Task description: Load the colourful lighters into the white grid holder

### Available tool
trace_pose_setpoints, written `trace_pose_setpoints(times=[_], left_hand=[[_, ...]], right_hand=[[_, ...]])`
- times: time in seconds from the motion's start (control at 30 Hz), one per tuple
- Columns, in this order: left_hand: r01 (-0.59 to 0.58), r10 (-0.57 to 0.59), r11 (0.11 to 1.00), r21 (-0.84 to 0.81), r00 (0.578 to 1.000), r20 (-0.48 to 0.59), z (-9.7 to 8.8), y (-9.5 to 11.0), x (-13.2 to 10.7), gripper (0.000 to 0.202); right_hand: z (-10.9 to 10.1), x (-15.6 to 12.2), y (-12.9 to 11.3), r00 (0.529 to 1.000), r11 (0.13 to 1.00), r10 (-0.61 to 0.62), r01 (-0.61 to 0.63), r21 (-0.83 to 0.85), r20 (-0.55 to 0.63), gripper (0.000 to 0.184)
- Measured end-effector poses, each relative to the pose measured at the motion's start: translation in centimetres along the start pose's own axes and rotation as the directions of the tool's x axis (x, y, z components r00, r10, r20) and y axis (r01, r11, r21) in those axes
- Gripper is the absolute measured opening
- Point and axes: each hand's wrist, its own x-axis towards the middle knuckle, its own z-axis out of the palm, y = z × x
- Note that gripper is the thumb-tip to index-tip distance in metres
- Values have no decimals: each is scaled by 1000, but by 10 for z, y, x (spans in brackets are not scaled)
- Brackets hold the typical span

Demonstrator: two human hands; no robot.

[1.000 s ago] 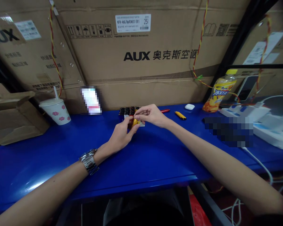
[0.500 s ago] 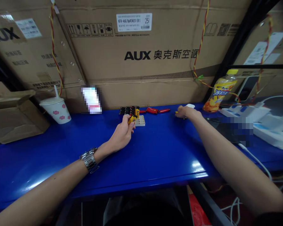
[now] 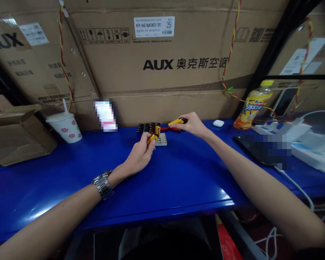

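My left hand (image 3: 139,155) grips a small yellow-and-black cylinder (image 3: 152,138), likely a battery, just in front of a block of black-and-yellow batteries (image 3: 148,127). Beside the block lies a small white compartment tray (image 3: 161,140), close to my left fingers. My right hand (image 3: 193,124) holds a yellow-and-black handled tool (image 3: 176,121) by its end, above red-handled items (image 3: 173,128). Both hands rest over the blue table (image 3: 178,180), apart from each other. A metal watch (image 3: 103,185) circles my left wrist.
A paper cup with straw (image 3: 65,128) and a pixelated item (image 3: 105,116) stand left. A white earbud case (image 3: 218,123), a yellow bottle (image 3: 254,104), a blurred dark tablet (image 3: 262,150) and white devices (image 3: 311,148) lie right. Cardboard cartons (image 3: 157,83) form the back wall.
My right hand has moved left along the table with the yellow tool lifted in it, now near the red items. My left hand has stayed in place, holding the cylinder.
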Motion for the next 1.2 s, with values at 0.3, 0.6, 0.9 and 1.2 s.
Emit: trace_pose_setpoints(times=[0.3, 0.6, 0.9, 1.2], left_hand=[[53, -55, 998, -28, 994, -94, -1, 4, 0, 24], [72, -68, 997, 13, 976, -207, -1, 4, 1, 41], [133, -111, 989, 70, 960, -259, -2, 5, 1, 39], [105, -53, 982, 154, 949, -310, -2, 5, 3, 32]], right_hand=[[25, -2, -7, 990, 931, 124, -93, 352, -67, 10], [30, -5, -14, 986, 842, 160, -164, 514, 52, 7], [37, -8, -17, 962, 864, 272, -248, 439, 9, 54], [44, -4, -20, 960, 840, 280, -234, 489, -23, 41]])
